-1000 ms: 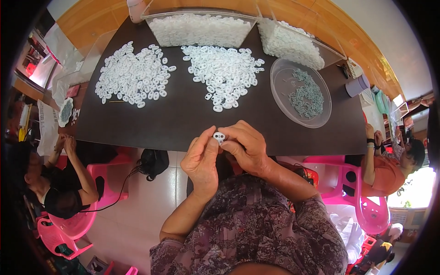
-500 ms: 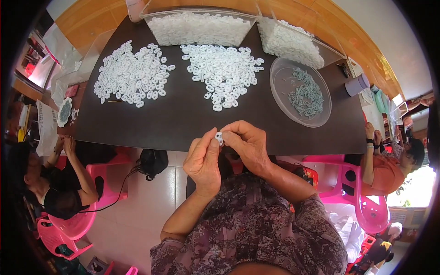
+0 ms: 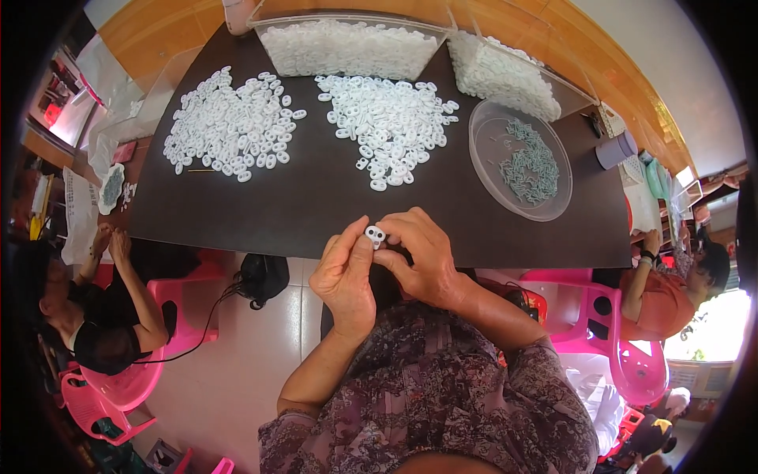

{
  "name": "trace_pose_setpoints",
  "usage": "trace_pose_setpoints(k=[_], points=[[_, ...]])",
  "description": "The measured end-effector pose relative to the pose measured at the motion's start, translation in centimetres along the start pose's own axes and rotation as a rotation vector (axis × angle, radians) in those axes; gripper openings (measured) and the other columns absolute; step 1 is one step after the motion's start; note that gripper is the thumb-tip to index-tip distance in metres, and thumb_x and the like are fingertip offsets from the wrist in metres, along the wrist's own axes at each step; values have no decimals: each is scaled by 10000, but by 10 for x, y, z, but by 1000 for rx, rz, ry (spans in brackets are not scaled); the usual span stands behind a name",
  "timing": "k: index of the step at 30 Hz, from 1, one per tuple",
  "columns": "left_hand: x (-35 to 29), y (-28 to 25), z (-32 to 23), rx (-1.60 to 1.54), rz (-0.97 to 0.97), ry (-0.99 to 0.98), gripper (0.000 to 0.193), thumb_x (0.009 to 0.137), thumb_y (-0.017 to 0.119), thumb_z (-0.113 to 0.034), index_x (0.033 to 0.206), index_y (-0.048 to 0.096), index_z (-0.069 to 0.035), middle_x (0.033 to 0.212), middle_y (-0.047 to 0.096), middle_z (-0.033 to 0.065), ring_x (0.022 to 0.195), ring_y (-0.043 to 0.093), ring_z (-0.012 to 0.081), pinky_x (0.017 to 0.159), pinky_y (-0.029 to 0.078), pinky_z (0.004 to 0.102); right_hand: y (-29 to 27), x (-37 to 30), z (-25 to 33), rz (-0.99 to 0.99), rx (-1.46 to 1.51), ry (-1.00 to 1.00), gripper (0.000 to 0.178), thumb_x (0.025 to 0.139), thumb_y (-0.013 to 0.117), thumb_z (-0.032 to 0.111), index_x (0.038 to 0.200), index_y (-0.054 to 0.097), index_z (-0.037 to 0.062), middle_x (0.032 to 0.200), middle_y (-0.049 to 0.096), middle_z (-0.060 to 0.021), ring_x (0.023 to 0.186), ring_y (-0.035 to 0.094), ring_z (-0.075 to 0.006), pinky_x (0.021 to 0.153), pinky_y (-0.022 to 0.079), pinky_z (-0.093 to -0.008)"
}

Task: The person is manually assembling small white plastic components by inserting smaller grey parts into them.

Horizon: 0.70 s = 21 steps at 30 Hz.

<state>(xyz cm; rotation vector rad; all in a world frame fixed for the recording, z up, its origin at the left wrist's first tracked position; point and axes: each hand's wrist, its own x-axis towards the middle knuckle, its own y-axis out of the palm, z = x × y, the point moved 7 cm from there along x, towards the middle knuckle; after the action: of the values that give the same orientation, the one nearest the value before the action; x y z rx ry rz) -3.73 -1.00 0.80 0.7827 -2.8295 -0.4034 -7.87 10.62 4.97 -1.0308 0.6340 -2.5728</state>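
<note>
In front of you spreads the dark tabletop (image 3: 474, 237), its near edge running just beyond your body. Along its far side stand two clear bins, a wide one (image 3: 355, 59) straight ahead and another (image 3: 505, 79) set at an angle to the right, both loaded with white parts. Nearer to you lie two loose heaps, one on the left (image 3: 229, 122) and one in the middle (image 3: 387, 126), made up of small white ovals with paired holes. To the right of the middle heap, and apart from it, rests a round clear dish (image 3: 483, 150). Your left hand (image 3: 347, 276) and right hand (image 3: 422, 253) meet at the near edge of the tabletop, well short of the heaps. A thin yellow stick (image 3: 200, 171) lies at the near edge of the left heap. The white piece (image 3: 375, 234) sits between the tips of your two hands, its two dark holes side by side and facing up toward you (a second pale bit shows just under it, partly hidden). Your left thumb and forefinger are closed on its left side. Your right forefinger reaches its right edge, with the thumb bent below and a gap between them; whether those fingers pinch it too, you cannot tell. Smallest are the grey-green pins (image 3: 533, 170), scattered and heaped inside the dish.
</note>
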Motion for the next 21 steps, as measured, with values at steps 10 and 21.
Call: trace_pose_setpoints(k=[10, 21], points=[[5, 3, 1, -4, 181, -61, 208, 876, 563, 11, 1068, 638, 41, 827, 553, 8, 731, 513, 55, 658, 424, 181, -5, -3, 2, -56, -9, -38, 279, 671, 711, 18, 929, 605, 17, 845, 616, -89, 648, 530, -208, 564, 432, -295], [7, 2, 2, -12, 274, 28, 208, 888, 586, -52, 1069, 637, 36, 824, 555, 14, 726, 514, 68, 648, 425, 186, -3, -6, 2, -74, 50, 4, 315, 659, 710, 6, 950, 589, -5, 821, 617, -109, 635, 544, -242, 549, 440, -325]])
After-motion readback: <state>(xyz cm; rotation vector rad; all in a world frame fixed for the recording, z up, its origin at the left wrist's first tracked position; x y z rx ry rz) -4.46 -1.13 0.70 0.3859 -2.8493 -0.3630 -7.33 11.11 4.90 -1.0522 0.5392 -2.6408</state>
